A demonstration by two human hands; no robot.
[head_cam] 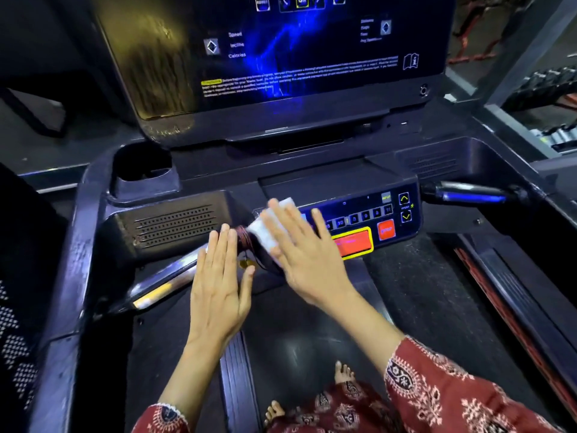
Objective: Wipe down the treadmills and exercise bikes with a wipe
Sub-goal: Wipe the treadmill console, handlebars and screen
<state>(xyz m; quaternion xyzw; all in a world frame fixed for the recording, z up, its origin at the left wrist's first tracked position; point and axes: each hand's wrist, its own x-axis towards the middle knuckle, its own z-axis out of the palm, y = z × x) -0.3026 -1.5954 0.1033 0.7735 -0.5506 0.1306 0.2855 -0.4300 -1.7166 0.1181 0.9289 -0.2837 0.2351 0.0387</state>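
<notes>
I stand on a dark treadmill and look down at its console. My right hand (pixel 307 254) lies flat with straight fingers on a white wipe (pixel 267 234), pressing it onto the left part of the button panel (pixel 365 220). My left hand (pixel 218 282) hovers open beside it, fingers straight, above the chrome left handlebar (pixel 162 284). A coiled dark red cord (pixel 243 237) shows between the two hands. The big display screen (pixel 296 48) glows blue above.
A cup holder (pixel 142 168) sits at the console's left, a speaker grille (pixel 175 225) below it. A second chrome handlebar (pixel 471 193) sticks out at the right. The red stop button (pixel 386 230) and a red-yellow pad (pixel 354 242) lie right of my hand. My bare feet (pixel 343 371) stand on the belt.
</notes>
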